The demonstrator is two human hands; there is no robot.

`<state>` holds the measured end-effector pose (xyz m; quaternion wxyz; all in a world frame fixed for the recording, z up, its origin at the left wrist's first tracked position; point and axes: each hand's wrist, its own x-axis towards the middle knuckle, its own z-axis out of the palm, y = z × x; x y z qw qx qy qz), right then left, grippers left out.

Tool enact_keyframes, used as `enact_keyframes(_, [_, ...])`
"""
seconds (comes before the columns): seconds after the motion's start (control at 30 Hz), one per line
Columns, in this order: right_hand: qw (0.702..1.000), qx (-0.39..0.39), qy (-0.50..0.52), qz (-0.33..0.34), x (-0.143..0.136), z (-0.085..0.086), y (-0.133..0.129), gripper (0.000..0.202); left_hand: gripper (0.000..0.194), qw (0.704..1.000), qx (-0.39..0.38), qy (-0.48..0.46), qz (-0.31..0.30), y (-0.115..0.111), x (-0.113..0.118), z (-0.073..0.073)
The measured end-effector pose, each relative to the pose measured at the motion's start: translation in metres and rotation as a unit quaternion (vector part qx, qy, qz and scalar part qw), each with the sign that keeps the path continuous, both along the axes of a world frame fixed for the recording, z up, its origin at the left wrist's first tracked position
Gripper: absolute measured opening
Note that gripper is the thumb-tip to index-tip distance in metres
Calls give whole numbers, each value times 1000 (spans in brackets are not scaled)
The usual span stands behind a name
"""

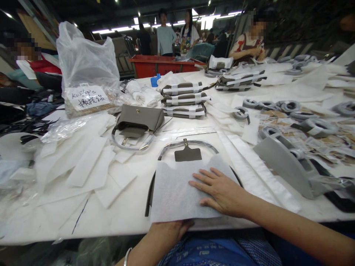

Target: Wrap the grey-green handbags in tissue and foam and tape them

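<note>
one white sheet (174, 192) | right grip (222, 192) spread flat atop | left grip (170, 229) at near edge, hold unclear

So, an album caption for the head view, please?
Right hand spread on a thin white rectangular sheet; olive-grey handbag beyond.

A hand could pass low from the near left, over bare table (119, 221) between the loose papers (85, 162) and the white sheet (174, 192), or straight down onto the sheet's left half. The left hand (169, 231) blocks the near edge, the right hand (222, 192) and its forearm (277, 220) the right side, and beyond the flat strips (251, 173) stands the dispenser (285, 160). Behind, the handle (167, 145) curves across; a small gap follows before the wrapped stack (185, 99), and the grey bag (140, 118) stands left of that gap.
</note>
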<state>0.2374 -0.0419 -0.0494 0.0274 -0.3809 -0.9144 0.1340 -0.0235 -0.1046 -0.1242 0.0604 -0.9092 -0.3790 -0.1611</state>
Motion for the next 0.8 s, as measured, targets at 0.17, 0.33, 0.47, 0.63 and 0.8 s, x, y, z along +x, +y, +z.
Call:
enact_keyframes(0.17, [1000, 22, -4, -6, -2, -4, 2, 60, 44, 999, -31, 31, -6, 5, 2, 10])
enact_keyframes(0.33, [999, 48, 12, -2, 1, -12, -3, 60, 32, 996, -87, 20, -23, -8, 5, 57])
enact_keyframes(0.47, [998, 53, 27, -2, 2, -15, -6, 61, 22, 979, -162, -80, -97, -11, 22, 115])
enact_keyframes(0.63, [998, 43, 43, -11, 3, -16, -6, 58, 26, 981, -168, -76, -59, 28, 43, 116])
enact_keyframes(0.8, [997, 19, 76, -28, 7, -19, -6, 61, 52, 989, -139, -51, 14, 54, 23, 51])
